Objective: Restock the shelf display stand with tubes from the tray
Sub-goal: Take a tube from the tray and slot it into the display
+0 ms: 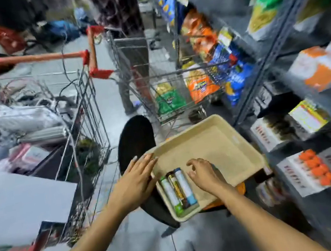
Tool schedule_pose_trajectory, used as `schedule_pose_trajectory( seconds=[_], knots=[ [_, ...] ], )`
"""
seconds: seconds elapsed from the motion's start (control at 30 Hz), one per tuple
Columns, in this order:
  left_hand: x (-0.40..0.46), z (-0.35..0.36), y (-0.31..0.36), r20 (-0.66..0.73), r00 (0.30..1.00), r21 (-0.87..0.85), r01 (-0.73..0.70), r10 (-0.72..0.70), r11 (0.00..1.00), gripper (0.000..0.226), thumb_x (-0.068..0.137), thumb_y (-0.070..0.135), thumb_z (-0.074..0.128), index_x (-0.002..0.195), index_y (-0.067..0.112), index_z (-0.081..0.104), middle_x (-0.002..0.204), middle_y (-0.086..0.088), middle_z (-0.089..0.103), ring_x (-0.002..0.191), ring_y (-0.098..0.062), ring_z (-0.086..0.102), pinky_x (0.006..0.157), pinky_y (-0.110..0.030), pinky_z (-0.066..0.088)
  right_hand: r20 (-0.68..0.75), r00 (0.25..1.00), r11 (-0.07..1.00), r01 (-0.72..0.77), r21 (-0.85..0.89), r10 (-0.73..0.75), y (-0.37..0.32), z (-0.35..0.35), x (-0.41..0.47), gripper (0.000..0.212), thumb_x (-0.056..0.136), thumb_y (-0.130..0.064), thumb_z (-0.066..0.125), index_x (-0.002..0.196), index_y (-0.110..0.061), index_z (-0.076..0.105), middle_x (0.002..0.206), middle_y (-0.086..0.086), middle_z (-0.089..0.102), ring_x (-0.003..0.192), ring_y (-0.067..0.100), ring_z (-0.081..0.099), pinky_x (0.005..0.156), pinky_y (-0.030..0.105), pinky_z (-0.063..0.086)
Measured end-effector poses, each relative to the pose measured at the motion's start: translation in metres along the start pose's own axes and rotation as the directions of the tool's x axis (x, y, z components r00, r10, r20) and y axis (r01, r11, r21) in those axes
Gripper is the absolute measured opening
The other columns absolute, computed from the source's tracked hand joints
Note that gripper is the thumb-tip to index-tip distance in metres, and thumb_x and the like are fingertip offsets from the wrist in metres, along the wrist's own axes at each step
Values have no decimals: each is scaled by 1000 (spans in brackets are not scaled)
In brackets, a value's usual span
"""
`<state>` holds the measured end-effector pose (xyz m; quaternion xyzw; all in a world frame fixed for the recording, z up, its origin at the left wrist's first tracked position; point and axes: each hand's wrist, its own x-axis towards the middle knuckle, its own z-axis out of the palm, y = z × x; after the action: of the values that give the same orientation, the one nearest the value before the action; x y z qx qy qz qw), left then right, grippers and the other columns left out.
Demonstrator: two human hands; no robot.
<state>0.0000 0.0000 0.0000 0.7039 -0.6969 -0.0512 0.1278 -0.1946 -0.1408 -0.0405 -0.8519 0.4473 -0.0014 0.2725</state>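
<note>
A beige tray [222,138] rests on a black stool [134,138] in front of me. Three tubes lie side by side in its near left corner: a white-green tube [170,193], a gold-brown tube [177,189] and a white-blue tube [184,185]. My left hand [135,180] lies flat, fingers spread, against the tray's left rim. My right hand [204,173] hovers over the tray just right of the tubes, fingers curled and apart, holding nothing. The grey shelf unit [267,50] stands at the right; its display stand with orange-capped items [314,167] is on a lower shelf.
Two wire shopping carts with red handles stand ahead: a left cart [83,99] full of cables and packs, a right cart [168,94] with snack bags. A person [126,45] stands behind them. White boxes [26,204] lie at the left. The image is blurred.
</note>
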Motion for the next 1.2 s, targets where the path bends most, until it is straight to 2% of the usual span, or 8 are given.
schedule_pose_trajectory(
  seconds=[0.1, 0.2, 0.3, 0.47, 0.6, 0.77, 1.03, 1.2],
  knots=[
    [11, 18, -10, 18, 1000, 10, -1, 1, 1000, 52, 95, 39, 35, 137, 10, 39, 145, -11, 39, 136, -19, 27, 114, -38, 12, 133, 991, 998, -25, -63, 33, 0, 20, 13, 35, 90, -24, 47, 124, -18, 52, 118, 13, 64, 104, 33, 61, 82, 40, 53],
    [20, 39, -15, 99, 990, -78, 107, -99, 991, 55, 95, 43, 31, 137, 8, 38, 147, -14, 36, 136, -23, 26, 113, -41, 16, 238, 966, 990, -75, -122, 102, 5, 33, 29, 37, 92, -27, 46, 127, -16, 44, 122, 17, 59, 107, 37, 59, 85, 42, 50],
    [19, 59, -21, 159, 978, -85, 154, -139, 984, 69, 94, 53, 20, 138, 3, 35, 148, -17, 31, 136, -28, 28, 113, -40, 19, 264, 953, 983, -109, -145, 145, 10, 46, 52, 39, 92, -28, 48, 128, -14, 41, 124, 19, 55, 109, 37, 57, 86, 42, 49],
    [21, 65, -25, 93, 986, -91, 146, -137, 985, 61, 93, 45, 36, 139, 5, 34, 149, -13, 31, 137, -26, 25, 112, -44, 21, 312, 943, 980, -58, -193, 117, -2, 65, 83, 48, 89, -15, 47, 136, -20, 37, 126, 20, 49, 111, 40, 54, 89, 46, 49],
    [21, 66, -24, 67, 989, -85, 134, -129, 987, 60, 94, 45, 37, 139, 7, 35, 149, -12, 31, 137, -24, 25, 112, -43, 23, 400, 906, 958, -22, -287, 140, -4, 81, 95, 44, 92, -15, 42, 136, -22, 42, 129, 18, 45, 114, 39, 53, 93, 45, 49],
    [19, 69, -26, 65, 987, -83, 155, -150, 984, 58, 96, 46, 37, 142, 12, 30, 152, -6, 25, 140, -16, 17, 114, -40, 19, 373, 917, 936, 0, -352, 141, -13, 86, 102, 38, 89, -10, 48, 126, -12, 53, 127, 17, 54, 116, 35, 55, 92, 44, 51],
    [18, 66, -23, 71, 986, -72, 159, -154, 985, 53, 94, 47, 37, 132, 11, 45, 150, -6, 32, 136, -20, 27, 111, -39, 25, 558, 828, 930, 151, -334, 66, -40, 32, 109, 27, 80, -24, 71, 97, -4, 65, 110, 18, 68, 88, 31, 64, 68, 30, 48],
    [16, 63, -22, 101, 978, -85, 190, -181, 978, 67, 92, 60, 20, 129, 13, 50, 143, -7, 43, 131, -20, 37, 110, -33, 25, 522, 850, 939, 237, -250, -75, -49, -56, 87, 41, 78, -10, 74, 117, -6, 63, 117, 15, 64, 102, 33, 62, 77, 35, 50]
  ],
)
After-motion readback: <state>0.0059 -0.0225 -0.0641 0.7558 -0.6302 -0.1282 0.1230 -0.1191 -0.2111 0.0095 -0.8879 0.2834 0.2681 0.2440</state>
